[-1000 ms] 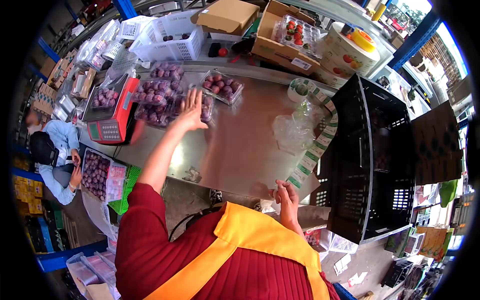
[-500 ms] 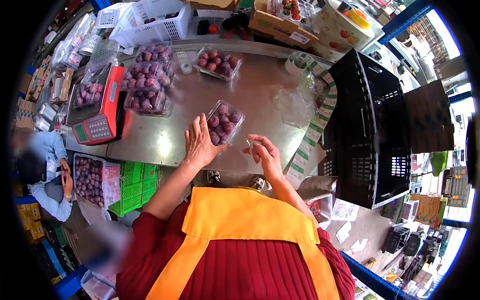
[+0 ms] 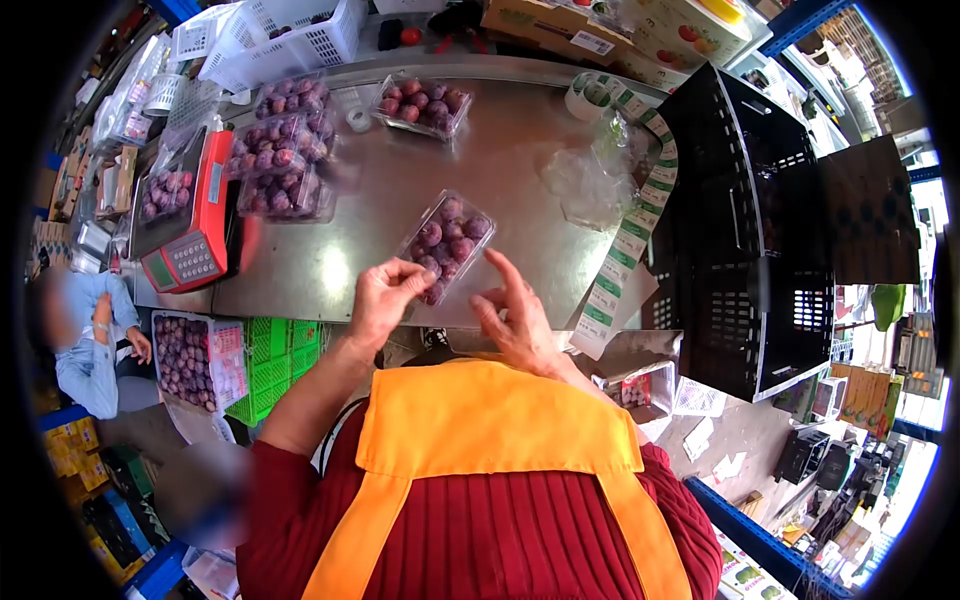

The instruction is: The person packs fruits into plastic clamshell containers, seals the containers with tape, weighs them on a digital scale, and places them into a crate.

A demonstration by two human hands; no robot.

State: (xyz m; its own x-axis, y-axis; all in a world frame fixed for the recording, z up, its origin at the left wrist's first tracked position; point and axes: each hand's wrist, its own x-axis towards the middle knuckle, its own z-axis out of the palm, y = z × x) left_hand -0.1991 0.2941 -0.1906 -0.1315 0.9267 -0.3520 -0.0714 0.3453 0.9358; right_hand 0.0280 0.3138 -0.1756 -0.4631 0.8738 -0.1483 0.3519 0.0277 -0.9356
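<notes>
A clear plastic box of plums [image 3: 452,240] lies tilted on the steel table in front of me. My left hand [image 3: 385,303] is at its lower left corner, thumb and forefinger pinched together. Whether they grip the box's edge or something small, I cannot make out. To the box's lower right is my right hand [image 3: 515,315], its forefinger stretched out and its thumb apart, with nothing visible in it. A strip of green and white labels [image 3: 616,270] runs along the table's right side from a roll [image 3: 588,97].
More plum boxes are stacked [image 3: 285,160] at the left, and one plum box [image 3: 422,105] lies farther back. A red scale [image 3: 195,235] bears another. Crumpled clear plastic [image 3: 592,180] lies near the labels. Black crates [image 3: 735,240] stand right; a seated person [image 3: 95,340] is left.
My left hand has gone from spread fingers beside the box to a pinch at its corner. My right hand has opened from a pinch on something small and pale, its forefinger now extended.
</notes>
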